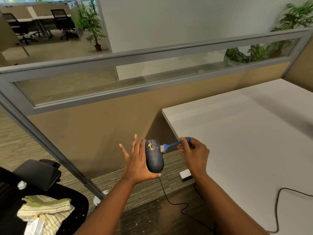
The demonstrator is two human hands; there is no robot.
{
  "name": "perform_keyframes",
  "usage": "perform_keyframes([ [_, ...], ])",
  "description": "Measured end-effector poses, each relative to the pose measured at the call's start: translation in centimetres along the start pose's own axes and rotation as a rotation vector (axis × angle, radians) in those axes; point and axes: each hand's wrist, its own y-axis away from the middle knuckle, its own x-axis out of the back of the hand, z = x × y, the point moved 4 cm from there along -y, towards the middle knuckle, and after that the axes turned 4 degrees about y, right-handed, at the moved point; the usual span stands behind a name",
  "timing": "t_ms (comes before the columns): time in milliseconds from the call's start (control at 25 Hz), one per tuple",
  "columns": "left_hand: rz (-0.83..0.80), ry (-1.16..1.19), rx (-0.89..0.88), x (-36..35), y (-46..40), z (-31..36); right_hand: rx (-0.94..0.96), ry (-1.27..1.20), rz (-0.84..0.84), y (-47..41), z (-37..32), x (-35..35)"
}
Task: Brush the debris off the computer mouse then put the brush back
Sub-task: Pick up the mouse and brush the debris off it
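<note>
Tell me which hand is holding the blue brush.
The right hand pinches the blue brush by its handle, bristles against the computer mouse. The left hand only cradles the mouse.

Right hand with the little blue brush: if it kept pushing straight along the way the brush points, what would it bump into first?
The right hand aims the blue brush leftward, so it would meet the computer mouse first; the bristles seem already on the debris there, though depth is uncertain.

White desk [237, 133], black cable [277, 209] lying on it
</note>
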Motion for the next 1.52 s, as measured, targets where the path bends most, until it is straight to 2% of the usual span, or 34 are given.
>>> perform_keyframes([
  [160,0.020,0.008,-0.010,0.1,0.0,0.2,-0.030,-0.102,-0.070,0.5,0.0,-1.0],
  [320,0.027,0.029,-0.020,0.2,0.1,0.2,-0.048,-0.063,0.011,0.2,0.4,-0.3],
  [520,0.034,0.026,-0.029,0.2,0.2,0.3,-0.051,-0.125,-0.044,0.5,0.1,-0.7],
  [680,0.056,0.054,-0.041,0.4,0.4,0.3,-0.036,-0.102,0.010,0.4,0.1,-0.3],
  [800,0.058,0.053,-0.049,0.4,0.5,0.4,-0.020,-0.209,-0.040,0.4,-0.4,-0.5],
  [960,0.062,0.031,-0.037,0.4,0.5,0.3,-0.004,-0.193,-0.125,0.6,-0.5,-1.0],
  [1080,0.065,0.018,-0.036,0.4,0.6,0.2,0.018,-0.124,-0.088,0.6,-0.3,-0.6],
  [1240,0.070,0.047,-0.037,0.4,0.6,0.4,0.008,-0.192,-0.059,0.6,-0.6,-0.5],
  [1400,0.074,0.033,-0.030,0.4,0.7,0.3,0.014,-0.085,-0.044,0.9,-0.4,-0.3],
  [1520,0.070,0.033,-0.034,0.4,0.7,0.3,0.018,-0.138,-0.023,1.0,-0.6,0.0],
])
